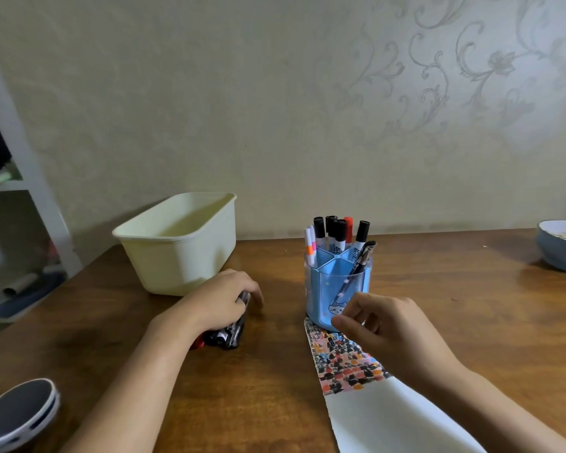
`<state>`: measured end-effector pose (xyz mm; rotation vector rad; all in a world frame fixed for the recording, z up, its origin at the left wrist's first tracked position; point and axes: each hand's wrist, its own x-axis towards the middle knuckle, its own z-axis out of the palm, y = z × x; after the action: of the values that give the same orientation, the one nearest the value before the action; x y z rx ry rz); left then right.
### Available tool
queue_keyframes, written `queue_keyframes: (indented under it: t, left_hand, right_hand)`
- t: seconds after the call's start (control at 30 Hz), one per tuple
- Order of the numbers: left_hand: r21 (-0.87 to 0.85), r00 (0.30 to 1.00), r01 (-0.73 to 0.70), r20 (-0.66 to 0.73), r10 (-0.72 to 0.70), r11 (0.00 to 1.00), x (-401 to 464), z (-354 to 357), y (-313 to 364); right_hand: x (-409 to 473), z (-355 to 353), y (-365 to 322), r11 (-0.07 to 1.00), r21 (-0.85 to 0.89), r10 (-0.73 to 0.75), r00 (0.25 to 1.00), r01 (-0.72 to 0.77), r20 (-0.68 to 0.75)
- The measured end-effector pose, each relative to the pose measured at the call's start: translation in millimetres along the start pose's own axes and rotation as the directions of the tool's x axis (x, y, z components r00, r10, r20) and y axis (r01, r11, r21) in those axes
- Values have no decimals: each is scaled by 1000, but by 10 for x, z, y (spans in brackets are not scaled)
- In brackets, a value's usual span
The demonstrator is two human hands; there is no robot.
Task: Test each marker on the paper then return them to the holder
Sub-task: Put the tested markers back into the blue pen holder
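Observation:
A blue sectioned holder [327, 289] stands mid-table with several black-capped and red-capped markers [337, 232] upright in it and a dark pen [360, 263] leaning in a front section. A strip of paper [383, 416] runs from the holder's base toward me, its far part covered in coloured test marks [340, 361]. My left hand [219, 299] grips a bundle of markers [229, 333] lying on the table left of the holder. My right hand [383, 325] hovers over the paper just in front of the holder, fingers loosely curled with nothing visible in them.
A cream plastic tub [177, 243] sits behind my left hand. A blue bowl [559, 250] is at the far right edge. A round dark-topped object [17, 413] lies at the near left corner. The wooden table [471, 305] meets a wall; a shelf stands at left.

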<state>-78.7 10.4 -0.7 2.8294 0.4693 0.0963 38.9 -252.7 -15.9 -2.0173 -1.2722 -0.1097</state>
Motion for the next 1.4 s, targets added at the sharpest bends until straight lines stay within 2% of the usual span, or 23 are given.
queue_keyframes:
  t: [0.3,0.6,0.67,0.77,0.9,1.07,1.4]
  left_hand:
    - [42,1000,-18,12,18,999,36,45,-35]
    - [146,995,-90,-16,94,985,55,113,69]
    - [98,995,-87,-41,91,991,44,114,99]
    - [-65,991,-88,-103,81,994,16,71,169]
    - [-194,970,-148,-220,104,970,-20,2,348]
    - [-282,945,-249,-282,168,927,-66,-21,571]
    - [-404,931,-337,-280,236,851,-63,16,731]
  right_hand:
    - [8,-4,28,1000,11,15,1000,-15,3]
    - [-2,-14,15,1000,-4,19,1000,-19,21]
    - [-4,-18,13,1000,-1,21,1000,-21,16]
    - [-5,-13,21,999,20,26,1000,-26,0]
    - [-4,11,-1,1000,20,2,1000,-3,23]
    - [-9,16,-56,996,84,-46,998,42,46]
    - [-6,-10,-46,967,248,-17,989,54,-148]
